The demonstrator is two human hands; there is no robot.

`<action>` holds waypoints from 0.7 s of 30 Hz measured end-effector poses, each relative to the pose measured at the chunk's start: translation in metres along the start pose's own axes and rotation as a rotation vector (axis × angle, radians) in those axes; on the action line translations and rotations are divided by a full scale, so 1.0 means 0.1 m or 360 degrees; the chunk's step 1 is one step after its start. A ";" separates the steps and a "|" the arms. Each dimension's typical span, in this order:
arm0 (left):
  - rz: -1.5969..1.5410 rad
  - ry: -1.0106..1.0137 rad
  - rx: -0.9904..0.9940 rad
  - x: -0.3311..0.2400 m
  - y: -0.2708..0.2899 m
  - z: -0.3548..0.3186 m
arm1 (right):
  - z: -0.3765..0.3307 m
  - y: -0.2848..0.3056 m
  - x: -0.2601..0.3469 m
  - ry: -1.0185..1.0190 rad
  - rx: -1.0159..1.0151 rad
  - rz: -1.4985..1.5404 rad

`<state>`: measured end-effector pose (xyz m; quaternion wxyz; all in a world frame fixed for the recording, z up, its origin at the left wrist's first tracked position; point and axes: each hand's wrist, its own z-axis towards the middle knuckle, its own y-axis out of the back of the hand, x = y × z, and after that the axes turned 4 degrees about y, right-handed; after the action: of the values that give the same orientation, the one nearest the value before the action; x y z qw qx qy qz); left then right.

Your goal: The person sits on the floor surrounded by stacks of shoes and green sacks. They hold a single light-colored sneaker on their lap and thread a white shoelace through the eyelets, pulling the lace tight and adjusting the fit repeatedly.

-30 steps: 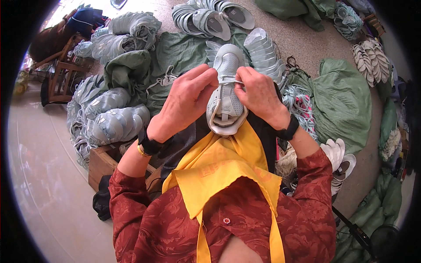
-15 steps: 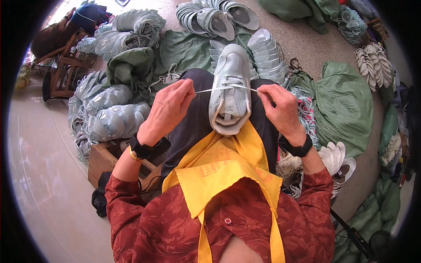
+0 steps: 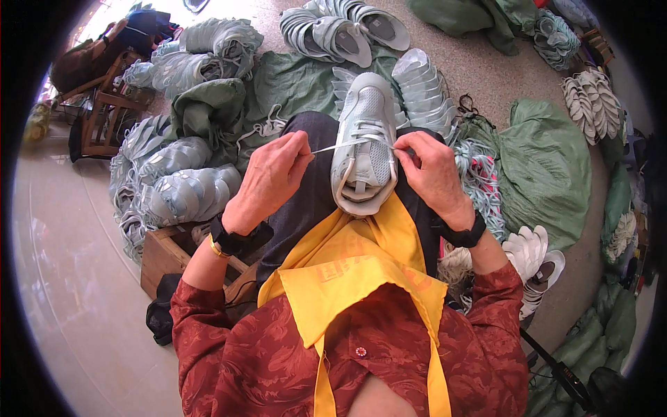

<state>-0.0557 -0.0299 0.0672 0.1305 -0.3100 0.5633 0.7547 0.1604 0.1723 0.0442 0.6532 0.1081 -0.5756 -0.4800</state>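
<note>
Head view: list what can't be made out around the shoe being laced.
- Sole of the pale grey shoe: faces down onto the lap, hidden.
- Lace ends: pinched inside the left hand and right hand.
- Wooden box contents: covered by the left forearm.

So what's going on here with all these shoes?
A seated person is lacing a pale grey sneaker that rests on their lap, toe pointing away. The left hand pinches one end of a white lace and pulls it out to the side, while the right hand pinches the lace at the shoe's eyelets. Piles of matching shoe uppers and green sacks lie on the floor around them.
</note>
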 end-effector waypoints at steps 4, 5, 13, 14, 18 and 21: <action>-0.0013 0.0006 -0.0001 0.02 -0.03 -0.01 | -0.01 -0.01 0.00 0.0003 0.0012 -0.0022; -0.0014 -0.0003 -0.0008 0.02 -0.03 -0.01 | -0.02 -0.01 0.00 0.0006 0.0024 -0.0040; 0.0083 -0.0018 -0.0107 0.01 -0.02 0.00 | -0.04 0.08 -0.04 0.0168 -0.0103 -0.0341; 0.0101 -0.0016 -0.0130 -0.01 -0.01 0.01 | -0.03 0.10 -0.04 0.0179 -0.0110 -0.0357; 0.0164 -0.0004 -0.0083 0.02 0.04 -0.01 | -0.18 0.18 -0.05 0.0112 -0.0009 -0.0347; 0.0173 0.0063 -0.0040 0.16 0.07 -0.13 | -0.39 0.32 -0.07 -0.0003 -0.0071 -0.0308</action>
<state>-0.0679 -0.0468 0.0609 0.0743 -0.2953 0.5724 0.7613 0.2113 0.1785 0.0494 0.6054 0.1481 -0.5523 -0.5537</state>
